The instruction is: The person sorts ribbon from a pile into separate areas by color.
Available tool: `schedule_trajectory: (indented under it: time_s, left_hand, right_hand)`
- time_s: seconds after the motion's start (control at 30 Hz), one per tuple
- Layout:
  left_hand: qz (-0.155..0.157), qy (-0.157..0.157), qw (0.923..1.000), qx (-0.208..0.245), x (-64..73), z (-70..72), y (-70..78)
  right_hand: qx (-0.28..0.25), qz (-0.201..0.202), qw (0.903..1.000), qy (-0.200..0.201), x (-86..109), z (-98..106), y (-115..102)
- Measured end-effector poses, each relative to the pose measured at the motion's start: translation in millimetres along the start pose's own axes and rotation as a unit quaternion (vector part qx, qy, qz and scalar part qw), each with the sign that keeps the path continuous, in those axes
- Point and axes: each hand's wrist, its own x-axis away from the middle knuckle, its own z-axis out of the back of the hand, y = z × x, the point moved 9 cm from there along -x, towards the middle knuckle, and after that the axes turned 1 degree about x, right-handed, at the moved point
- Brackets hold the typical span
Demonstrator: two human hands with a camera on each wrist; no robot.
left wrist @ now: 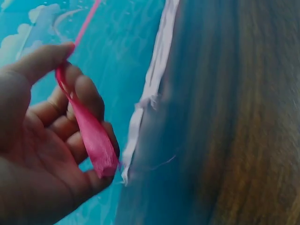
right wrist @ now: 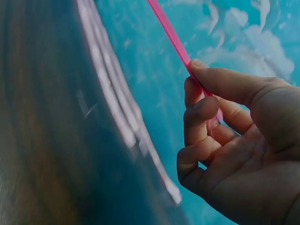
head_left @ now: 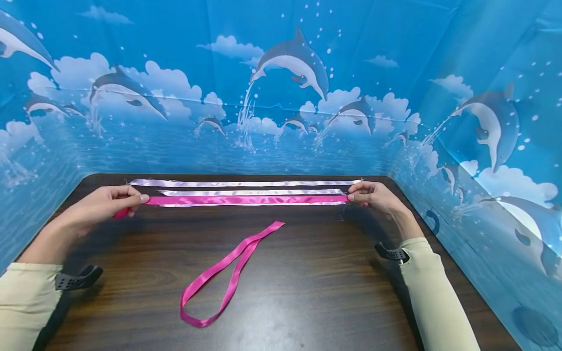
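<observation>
A bright pink ribbon (head_left: pixel 246 200) stretches straight between the two hands near the back of the table. At its left end, the left hand (head_left: pixel 115 199) pinches it between thumb and forefinger, and a short tail (left wrist: pixel 96 136) hangs down by the fingers. The right hand (head_left: pixel 374 196) pinches the other end; in the right wrist view that end of the ribbon (right wrist: pixel 173 37) runs in under the thumb. Behind and just under it lie pale lilac ribbons (head_left: pixel 246 184) with frayed ends, side by side across the table; the pink one overlaps the nearest in the head view.
A second, looped pink ribbon (head_left: pixel 232 287) lies on the dark wooden table (head_left: pixel 333 292) in front of the hands. A blue dolphin-print cloth (head_left: pixel 184 146) hangs behind and along both sides. Each wrist wears a black band (head_left: pixel 79 279).
</observation>
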Motion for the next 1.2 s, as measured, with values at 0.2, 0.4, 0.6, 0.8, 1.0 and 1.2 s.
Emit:
schedule_trajectory:
  time_s: [0.2, 0.4, 0.6, 0.8, 1.0, 1.2]
  left_hand:
    - [0.004, -0.007, 0.9993, -0.038, -7.7, -2.1, -16.4]
    - [0.001, -0.018, 0.9985, -0.052, -7.9, -5.3, -23.3]
    - [0.001, -0.03, 0.9972, -0.068, -9.3, -12.1, -26.5]
    - [-0.005, -0.031, 0.9961, -0.082, -9.9, -16.6, -19.5]
    - [-0.011, -0.03, 0.9956, -0.087, -10.2, -19.6, -17.3]
    - [-0.016, -0.03, 0.995, -0.094, -11.0, -19.0, -16.6]
  right_hand:
    - [0.024, -0.015, 0.9996, -0.001, -8.8, 2.2, 27.1]
    - [0.083, -0.01, 0.9965, -0.003, -9.7, 1.7, 32.8]
    - [0.132, -0.021, 0.991, 0.003, -7.5, 4.8, 32.5]
    - [0.155, -0.037, 0.9871, -0.014, -2.7, 4.7, 39.0]
    - [0.17, -0.031, 0.9841, -0.043, -1.2, 1.3, 41.2]
    - [0.191, -0.03, 0.9792, -0.063, 0.1, -0.9, 34.0]
